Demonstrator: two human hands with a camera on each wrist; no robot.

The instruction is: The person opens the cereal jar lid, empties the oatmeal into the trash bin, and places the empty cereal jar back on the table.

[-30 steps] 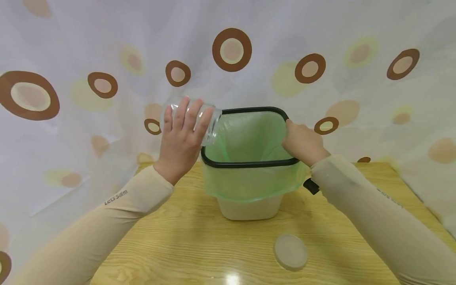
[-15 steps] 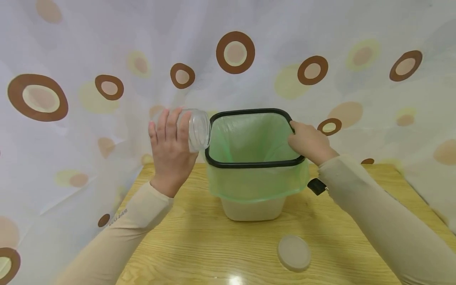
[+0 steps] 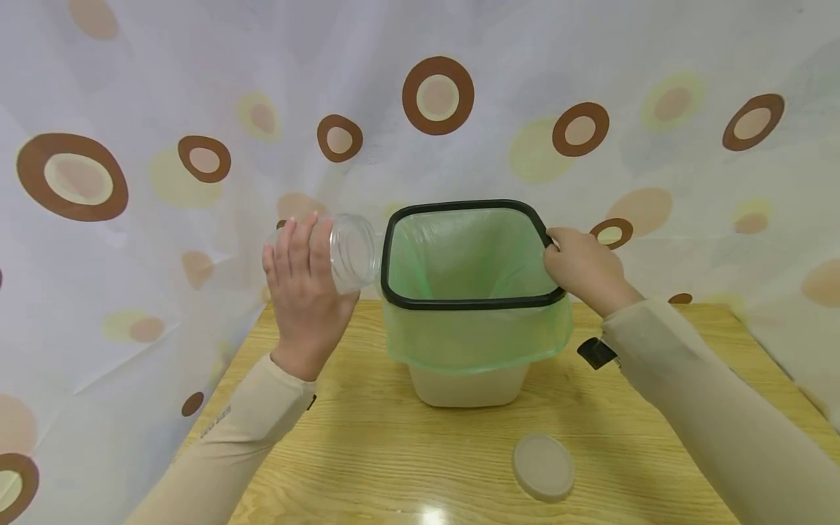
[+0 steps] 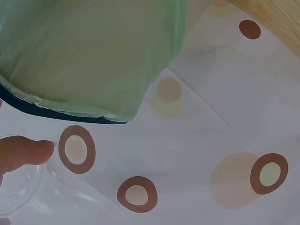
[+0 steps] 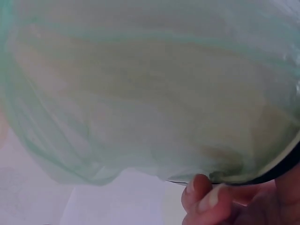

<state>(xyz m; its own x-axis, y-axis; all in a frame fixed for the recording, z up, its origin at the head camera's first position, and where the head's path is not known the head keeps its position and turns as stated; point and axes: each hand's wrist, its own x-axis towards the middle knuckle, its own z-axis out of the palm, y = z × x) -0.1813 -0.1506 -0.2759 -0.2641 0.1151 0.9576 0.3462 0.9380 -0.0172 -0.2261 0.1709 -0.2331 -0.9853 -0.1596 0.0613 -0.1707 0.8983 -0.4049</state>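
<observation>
My left hand point(image 3: 305, 292) holds a clear jar point(image 3: 354, 251) on its side, left of a trash bin point(image 3: 469, 386). The jar's open mouth faces right toward the bin; no contents show inside it. In the left wrist view the thumb point(image 4: 23, 152) lies along the jar. A green bag point(image 3: 479, 339) lines the bin and hangs over its outside, under a black rim point(image 3: 469, 303). My right hand point(image 3: 587, 270) grips that rim on its right side, and in the right wrist view its fingers point(image 5: 208, 199) curl at the edge.
A round beige lid point(image 3: 543, 467) lies flat on the wooden table point(image 3: 367, 452), in front of the bin and to the right. Behind the table hangs a white sheet point(image 3: 420, 168) with brown ring patterns. A black piece point(image 3: 596, 353) sits by the right sleeve.
My left hand has moved left and down with the jar, away from over the bin's left rim to beside it. The right hand keeps its grip on the rim.
</observation>
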